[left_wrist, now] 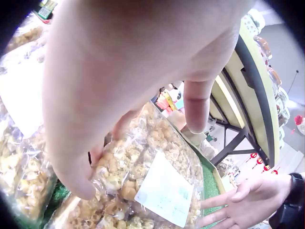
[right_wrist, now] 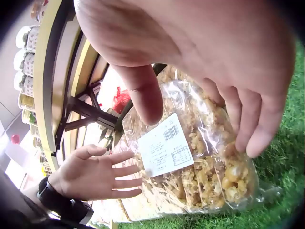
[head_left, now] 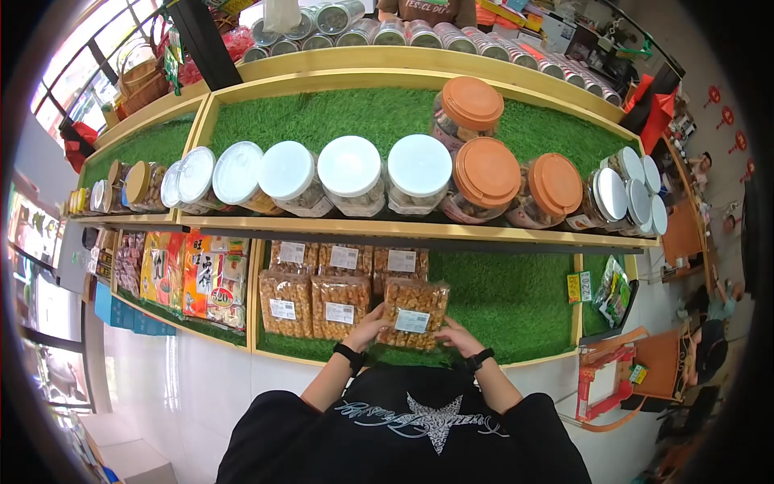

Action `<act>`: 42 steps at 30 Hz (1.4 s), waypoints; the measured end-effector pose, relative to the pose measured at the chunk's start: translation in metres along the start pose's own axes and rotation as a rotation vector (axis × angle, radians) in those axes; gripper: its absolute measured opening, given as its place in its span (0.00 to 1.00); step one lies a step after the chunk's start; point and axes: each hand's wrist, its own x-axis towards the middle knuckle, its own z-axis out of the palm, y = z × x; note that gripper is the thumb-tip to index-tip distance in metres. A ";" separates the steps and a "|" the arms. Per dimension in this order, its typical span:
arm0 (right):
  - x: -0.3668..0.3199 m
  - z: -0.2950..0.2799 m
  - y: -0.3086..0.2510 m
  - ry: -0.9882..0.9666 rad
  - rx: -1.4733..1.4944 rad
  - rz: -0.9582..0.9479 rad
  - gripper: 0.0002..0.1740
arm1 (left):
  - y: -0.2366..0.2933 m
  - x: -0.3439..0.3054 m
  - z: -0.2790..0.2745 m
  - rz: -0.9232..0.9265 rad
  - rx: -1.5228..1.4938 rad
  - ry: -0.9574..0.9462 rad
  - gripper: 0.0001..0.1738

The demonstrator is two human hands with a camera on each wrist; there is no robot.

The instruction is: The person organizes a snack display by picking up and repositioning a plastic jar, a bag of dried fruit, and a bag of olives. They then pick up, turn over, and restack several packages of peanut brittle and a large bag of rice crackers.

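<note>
A clear bag of golden puffed snack pieces (head_left: pixel 419 298) with a white label stands between my two hands on the green turf. At its left side is my left hand (head_left: pixel 371 328); in the right wrist view that left hand (right_wrist: pixel 97 175) has straight fingers pointing to the bag's edge. My right hand (head_left: pixel 461 338) is at the opposite side, its fingers (right_wrist: pixel 252 124) along the bag and its thumb extended in front. Matching bags (head_left: pixel 342 300) stand just left, and another labelled bag (head_left: pixel 401 260) is behind.
Above the lower shelf runs a wooden ledge (head_left: pixel 363 228) with a row of white-lidded jars (head_left: pixel 351 166) and orange-lidded jars (head_left: pixel 486 172). Red and yellow snack packs (head_left: pixel 214 278) fill the left compartment. A wooden divider (head_left: pixel 578 306) and a price tag (head_left: pixel 579 287) stand right.
</note>
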 end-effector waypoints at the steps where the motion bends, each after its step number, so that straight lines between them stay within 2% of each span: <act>1: -0.010 -0.002 -0.004 0.025 0.013 -0.049 0.45 | 0.004 -0.004 0.004 0.001 0.085 0.022 0.40; 2: -0.016 -0.005 -0.003 0.066 0.034 -0.082 0.42 | 0.007 -0.008 0.009 -0.004 0.089 0.019 0.40; 3: -0.023 -0.010 -0.002 0.069 0.041 -0.078 0.42 | 0.024 -0.019 0.019 0.064 0.087 -0.013 0.40; 4: -0.031 -0.015 -0.002 0.098 0.058 -0.153 0.41 | 0.036 -0.026 0.028 0.131 0.084 -0.046 0.41; 5: -0.039 -0.018 -0.002 0.128 0.075 -0.227 0.40 | 0.037 -0.027 0.035 0.122 0.086 -0.051 0.41; 7: -0.064 -0.020 -0.009 0.191 0.086 -0.244 0.39 | 0.040 -0.029 0.049 0.131 0.078 -0.069 0.42; 9: -0.081 -0.029 -0.001 0.309 0.030 -0.390 0.38 | 0.048 -0.035 0.066 0.126 0.100 -0.096 0.42; 11: -0.111 -0.029 -0.005 0.375 0.085 -0.391 0.38 | 0.060 -0.043 0.084 0.169 0.152 -0.096 0.42; 14: -0.145 -0.033 0.003 0.421 0.146 -0.432 0.38 | 0.076 -0.050 0.109 0.135 0.125 -0.123 0.41; 16: -0.165 -0.032 0.006 0.556 -0.021 -0.491 0.38 | 0.077 -0.047 0.123 0.143 0.105 -0.124 0.41; 23: -0.217 -0.044 0.044 0.661 0.077 -0.521 0.39 | 0.086 -0.059 0.182 0.147 0.264 -0.207 0.40; 31: -0.304 -0.087 0.106 0.854 0.154 -0.580 0.38 | 0.064 -0.066 0.304 0.229 0.275 -0.337 0.40; 42: -0.419 -0.176 0.222 0.956 0.226 -0.624 0.41 | 0.024 -0.079 0.483 0.173 0.225 -0.542 0.38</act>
